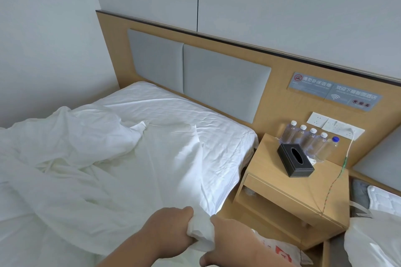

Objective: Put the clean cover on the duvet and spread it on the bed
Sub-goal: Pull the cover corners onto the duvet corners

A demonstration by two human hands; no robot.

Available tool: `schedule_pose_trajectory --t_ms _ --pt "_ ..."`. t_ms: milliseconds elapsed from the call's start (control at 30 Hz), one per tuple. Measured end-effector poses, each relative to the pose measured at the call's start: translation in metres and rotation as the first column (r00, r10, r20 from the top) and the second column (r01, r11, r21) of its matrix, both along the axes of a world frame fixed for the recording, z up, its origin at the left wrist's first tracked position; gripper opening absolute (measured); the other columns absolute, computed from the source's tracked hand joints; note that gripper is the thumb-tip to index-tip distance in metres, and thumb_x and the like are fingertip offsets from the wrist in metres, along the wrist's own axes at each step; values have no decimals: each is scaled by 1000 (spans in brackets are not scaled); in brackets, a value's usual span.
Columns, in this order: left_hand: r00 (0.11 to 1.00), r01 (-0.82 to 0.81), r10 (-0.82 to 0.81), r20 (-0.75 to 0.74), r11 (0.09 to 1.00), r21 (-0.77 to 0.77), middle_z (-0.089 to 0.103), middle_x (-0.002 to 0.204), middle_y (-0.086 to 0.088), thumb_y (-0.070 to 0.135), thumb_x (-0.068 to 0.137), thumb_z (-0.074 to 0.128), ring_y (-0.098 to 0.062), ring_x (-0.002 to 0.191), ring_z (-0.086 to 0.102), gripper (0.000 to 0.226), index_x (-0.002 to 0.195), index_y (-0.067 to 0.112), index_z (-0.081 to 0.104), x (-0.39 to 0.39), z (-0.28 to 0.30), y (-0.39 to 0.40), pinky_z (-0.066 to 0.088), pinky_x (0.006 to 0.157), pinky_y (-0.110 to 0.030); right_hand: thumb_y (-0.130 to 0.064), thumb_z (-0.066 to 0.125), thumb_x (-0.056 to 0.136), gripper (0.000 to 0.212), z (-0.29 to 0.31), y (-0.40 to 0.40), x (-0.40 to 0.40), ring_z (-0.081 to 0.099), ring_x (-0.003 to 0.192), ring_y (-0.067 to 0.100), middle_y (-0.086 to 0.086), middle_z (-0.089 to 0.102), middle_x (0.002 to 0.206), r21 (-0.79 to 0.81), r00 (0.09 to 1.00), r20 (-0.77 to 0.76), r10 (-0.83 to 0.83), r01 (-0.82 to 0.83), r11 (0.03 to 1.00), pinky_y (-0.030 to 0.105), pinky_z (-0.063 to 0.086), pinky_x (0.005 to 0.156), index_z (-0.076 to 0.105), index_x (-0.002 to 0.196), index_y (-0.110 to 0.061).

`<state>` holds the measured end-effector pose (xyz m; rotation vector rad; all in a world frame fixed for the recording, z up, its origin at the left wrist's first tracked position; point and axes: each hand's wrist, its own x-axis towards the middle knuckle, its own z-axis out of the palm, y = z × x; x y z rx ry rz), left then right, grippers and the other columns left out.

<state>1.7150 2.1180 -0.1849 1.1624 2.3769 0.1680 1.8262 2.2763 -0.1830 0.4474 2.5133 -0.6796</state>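
A white duvet in its cover (121, 175) lies rumpled across the bed (227, 136), bunched in folds at the left. At the bed's near right side, my left hand (167, 226) and my right hand (230, 243) both grip one bunched corner of the white fabric (200, 233), close together. A white pillow (173, 106) lies flat against the headboard. Whether the fabric in my hands is cover alone or cover with duvet inside cannot be told.
A wooden nightstand (325, 184) stands right of the bed with a black tissue box (295, 159) and several water bottles (310, 138). A cable (338, 175) hangs from the wall sockets. A second bed's white bedding (375, 243) is at far right. A red-and-white bag (280, 251) lies below.
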Motion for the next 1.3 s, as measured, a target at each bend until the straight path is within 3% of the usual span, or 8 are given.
schedule_pose_trajectory --t_ms 167,400,667,767,900,1100,1200,1300 --pt "985 18 -7 174 998 -61 50 81 15 65 70 66 -8 77 49 42 82 35 39 -3 19 7 35 60 -25 -36 51 97 18 1 0 -10 57 94 17 -11 38 73 118 999 -1 -34 34 992 27 35 75 62 100 -23" --pt "994 89 -93 -52 993 -76 54 96 5 32 79 66 -22 87 55 38 101 30 35 0 11 9 42 68 -37 -37 68 82 12 2 2 14 60 71 -3 -19 65 82 -512 952 -44 -304 240 825 14 50 71 67 93 -37" --pt "997 64 -58 -45 989 134 55 89 5 30 83 46 -21 80 54 20 102 33 40 1 -4 16 47 68 -40 -43 74 70 51 15 11 17 64 117 15 2 70 123 -681 954 -103 -283 140 719 34 47 104 71 120 -30" --pt "997 74 -73 -7 992 98 58 89 7 29 85 46 -19 82 55 16 100 32 40 3 -8 13 44 68 -38 -41 81 66 48 10 10 17 66 109 1 -12 72 115 -617 974 -91 -207 108 779 20 51 95 69 113 -44" --pt "993 114 -113 16 979 -170 62 104 -3 26 83 46 -28 99 59 27 110 25 46 4 -13 3 44 76 -38 -58 74 59 65 -3 8 15 63 100 11 -9 63 106 -158 1000 10 5 -3 987 33 53 86 49 115 -35" --pt "980 127 -89 176 968 -218 64 107 6 64 76 54 -20 100 60 49 109 28 55 4 10 8 42 79 -33 -45 58 85 23 -6 0 7 47 78 15 -14 43 76 200 994 -29 102 -94 975 28 34 65 54 101 -30" --pt "983 147 -106 150 946 -291 55 92 12 72 65 69 -16 86 55 61 106 30 52 0 31 10 40 71 -33 -35 44 90 14 -7 -5 4 47 69 11 -14 47 71 149 989 -134 63 -43 988 25 31 58 50 79 -29" --pt "980 141 -171 -97 954 -264 45 80 8 34 81 64 -22 78 48 30 97 28 39 4 37 8 38 66 -36 -34 53 89 13 -6 -2 9 49 68 5 -13 48 66 -114 981 -184 -64 44 993 13 35 58 56 77 -30"
